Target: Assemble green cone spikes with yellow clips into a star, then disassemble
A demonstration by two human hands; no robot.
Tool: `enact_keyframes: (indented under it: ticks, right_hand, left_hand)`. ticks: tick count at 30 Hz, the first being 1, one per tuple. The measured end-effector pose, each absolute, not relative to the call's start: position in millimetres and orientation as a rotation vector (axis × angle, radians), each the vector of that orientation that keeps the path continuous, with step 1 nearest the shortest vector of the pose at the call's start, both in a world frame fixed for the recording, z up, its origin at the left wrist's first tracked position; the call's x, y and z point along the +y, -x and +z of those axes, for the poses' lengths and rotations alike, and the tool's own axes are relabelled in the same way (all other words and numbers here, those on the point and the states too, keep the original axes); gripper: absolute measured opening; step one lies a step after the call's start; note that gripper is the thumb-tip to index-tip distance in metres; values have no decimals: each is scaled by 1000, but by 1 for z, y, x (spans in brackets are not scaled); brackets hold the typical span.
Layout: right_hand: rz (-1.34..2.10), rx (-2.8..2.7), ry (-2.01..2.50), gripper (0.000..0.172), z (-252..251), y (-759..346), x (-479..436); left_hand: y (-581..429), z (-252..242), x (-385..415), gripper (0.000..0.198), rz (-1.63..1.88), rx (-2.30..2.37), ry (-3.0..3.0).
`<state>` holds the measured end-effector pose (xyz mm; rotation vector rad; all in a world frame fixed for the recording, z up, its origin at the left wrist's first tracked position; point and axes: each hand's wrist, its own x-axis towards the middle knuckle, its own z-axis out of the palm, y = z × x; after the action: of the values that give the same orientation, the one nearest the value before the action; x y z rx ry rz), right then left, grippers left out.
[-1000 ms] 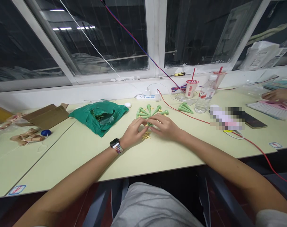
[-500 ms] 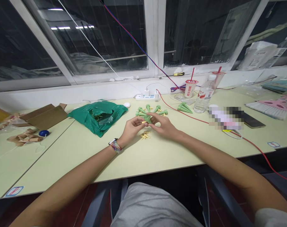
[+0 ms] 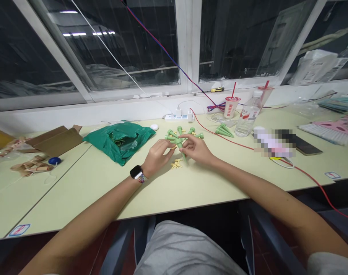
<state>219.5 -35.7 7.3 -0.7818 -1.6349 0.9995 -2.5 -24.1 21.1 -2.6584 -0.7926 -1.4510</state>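
I work on one green plastic spike (image 3: pixel 181 144) with my right hand (image 3: pixel 197 149) and left hand (image 3: pixel 158 156), just above the little cream plastic bits (image 3: pixel 176 164) on the pale green desk (image 3: pixel 191 187). My right fingers (image 3: pixel 191 141) pinch it, tip down. My left fingers (image 3: pixel 168 147) curl close by, maybe touching. It seems to need a steady hold.

Black smartwatch (image 3: pixel 136 172), multicoloured woven wristband (image 3: pixel 142 178), grey fabric over the lap (image 3: pixel 185 248), pale grey sleeve (image 3: pixel 320 264)
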Motion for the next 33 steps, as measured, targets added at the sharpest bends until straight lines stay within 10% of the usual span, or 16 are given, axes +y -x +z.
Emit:
enact_keyframes:
  ticks: [6, 16, 33]
  right_hand:
    - [1031, -1683, 754, 48, 5, -225, -28]
    - [-85, -2177, 748, 39, 7, -256, -22]
    - [-182, -1879, 2099, 23, 17, -365, 23]
  left_hand:
    - [0, 24, -26, 12, -1525, -1020, 2763]
    - [-3, 21, -19, 33, -2385, -2026, 3300]
    - [4, 15, -15, 30, -1381, -1632, 3107]
